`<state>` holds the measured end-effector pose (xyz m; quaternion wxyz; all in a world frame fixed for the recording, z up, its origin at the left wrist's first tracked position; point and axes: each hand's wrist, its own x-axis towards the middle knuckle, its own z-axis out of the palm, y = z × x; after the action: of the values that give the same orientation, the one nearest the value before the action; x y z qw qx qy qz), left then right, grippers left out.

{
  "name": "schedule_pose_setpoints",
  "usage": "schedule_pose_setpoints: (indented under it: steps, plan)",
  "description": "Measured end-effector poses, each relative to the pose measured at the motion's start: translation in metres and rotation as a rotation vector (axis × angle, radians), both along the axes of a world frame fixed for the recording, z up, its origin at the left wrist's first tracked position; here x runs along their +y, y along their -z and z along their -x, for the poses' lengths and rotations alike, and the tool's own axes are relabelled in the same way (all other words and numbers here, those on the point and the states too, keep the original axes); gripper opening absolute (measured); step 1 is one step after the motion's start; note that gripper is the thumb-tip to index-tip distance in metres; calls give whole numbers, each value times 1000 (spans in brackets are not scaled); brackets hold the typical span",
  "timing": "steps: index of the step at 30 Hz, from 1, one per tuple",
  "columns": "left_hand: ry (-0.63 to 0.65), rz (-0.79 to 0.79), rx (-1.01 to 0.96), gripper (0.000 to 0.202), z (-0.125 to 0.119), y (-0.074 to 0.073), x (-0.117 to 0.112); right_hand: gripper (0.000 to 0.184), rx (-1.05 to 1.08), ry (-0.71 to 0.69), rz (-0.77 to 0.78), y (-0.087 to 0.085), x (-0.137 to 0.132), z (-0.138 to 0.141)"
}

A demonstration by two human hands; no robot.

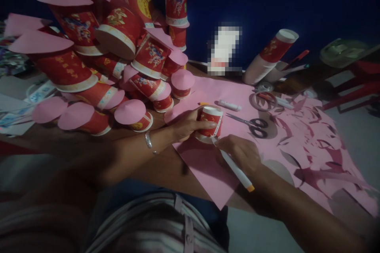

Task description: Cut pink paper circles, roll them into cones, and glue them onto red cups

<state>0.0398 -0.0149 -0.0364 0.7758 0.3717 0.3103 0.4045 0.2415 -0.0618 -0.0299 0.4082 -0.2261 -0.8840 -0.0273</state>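
Fingers (pixel 204 125) of the left hand (pixel 185 124) are curled round one red printed paper cup (pixel 210 120), which stands mouth-down on a pink paper sheet (pixel 204 170) near the table's front edge. The right hand (pixel 241 152) pinches one white pen with an orange end (pixel 236 170), its tip at the cup's base. At far left rises a heap of red paper cups capped with pink paper cones (pixel 118 35): well over a dozen, though they overlap too much in the dim light for a true count, and several are cut off by the upper and left edges. One silver bracelet (pixel 148 140) sits on the left wrist. Right of the held cup lie one white tube-shaped stick (pixel 230 105), one pair of black-handled scissors (pixel 249 122) and one clear tape ring (pixel 263 100). Behind them, a pixelated block (pixel 224 49) hides whatever stands there. One nested stack of paper cups (pixel 267 57) lies on its side. Pink paper offcuts (pixel 311 146) cover the right; they are too tangled to number.
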Motion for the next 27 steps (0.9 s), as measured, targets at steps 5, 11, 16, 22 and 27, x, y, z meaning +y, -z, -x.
schedule_pose_setpoints:
  steps: [5,11,16,22,27]
  plan:
    - [5,0,26,58,1,-4,-1,15,21,35,-3,0,0,1]
    - [10,-8,25,58,2,-4,0,18,49,74,-17,0,1,2]
    - [9,-38,24,60,2,-2,1,19,47,62,-19,-1,0,2]
    - [14,-30,-19,56,2,-1,2,23,58,71,3,-3,-1,3]
    - [11,-35,-22,53,1,-1,1,19,23,61,25,-3,-2,1]
